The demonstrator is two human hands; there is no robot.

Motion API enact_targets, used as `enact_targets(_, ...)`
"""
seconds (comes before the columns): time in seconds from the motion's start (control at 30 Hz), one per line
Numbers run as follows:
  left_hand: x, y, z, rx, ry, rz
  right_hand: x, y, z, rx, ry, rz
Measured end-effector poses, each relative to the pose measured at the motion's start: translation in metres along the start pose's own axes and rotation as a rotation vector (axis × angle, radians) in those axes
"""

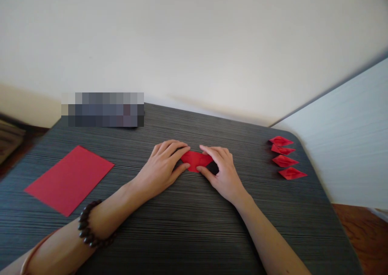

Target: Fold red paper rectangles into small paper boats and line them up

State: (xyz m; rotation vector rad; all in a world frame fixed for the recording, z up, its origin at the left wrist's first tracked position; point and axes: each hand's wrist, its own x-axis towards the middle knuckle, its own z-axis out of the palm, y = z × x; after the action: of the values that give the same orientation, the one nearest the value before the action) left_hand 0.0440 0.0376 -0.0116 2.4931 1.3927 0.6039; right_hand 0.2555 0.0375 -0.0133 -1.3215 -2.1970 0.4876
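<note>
A small folded piece of red paper (196,160) lies on the dark table between my two hands. My left hand (165,162) grips its left end, with the thumb at the near edge and the fingers at the far side. On the right end, my right hand (222,168) does the same, thumb near and fingertips beyond. The fingers cover both ends of the paper. Off to the right stand several folded red paper boats (285,160), lined up one behind another.
A flat red sheet of paper (71,180) lies on the left of the dark wood-grained table (169,234). Behind it is a blurred-out object (103,111) near the back edge. A white wall (194,45) rises behind the table, and a pale panel (348,145) borders its right side.
</note>
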Motion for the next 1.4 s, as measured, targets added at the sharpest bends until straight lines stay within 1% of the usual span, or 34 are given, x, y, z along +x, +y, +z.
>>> enact_targets(0.2, 0.001, -0.003, 0.002, -0.127, 0.034, -0.032, 0.001, -0.001, 0.002, -0.006, 0.014, -0.041)
enact_targets(0.33, 0.001, -0.005, 0.001, -0.185, 0.107, -0.019, 0.001, -0.001, 0.001, -0.030, 0.033, -0.017)
enact_targets(0.43, 0.002, -0.009, 0.001, -0.181, 0.136, -0.002, 0.002, -0.001, -0.001, -0.040, 0.001, -0.017)
enact_targets(0.53, 0.004, -0.013, 0.000, -0.191, 0.076, -0.007, 0.002, 0.001, -0.002, -0.024, -0.057, -0.023)
enact_targets(0.63, 0.005, -0.013, -0.003, -0.191, -0.004, -0.040, 0.003, 0.002, -0.001, -0.015, -0.064, -0.018)
enact_targets(0.8, 0.006, -0.007, -0.009, -0.171, -0.085, -0.064, 0.004, -0.002, -0.002, 0.029, -0.086, -0.015)
enact_targets(0.97, 0.007, -0.010, -0.011, -0.221, -0.159, -0.030, 0.005, -0.003, -0.005, 0.090, -0.159, -0.033)
enact_targets(1.23, 0.008, -0.025, -0.019, -0.243, -0.279, 0.075, 0.003, -0.003, -0.004, 0.040, -0.142, -0.048)
enact_targets(1.4, 0.008, -0.025, -0.019, -0.224, -0.282, 0.075, 0.003, -0.003, -0.006, 0.052, -0.166, -0.050)
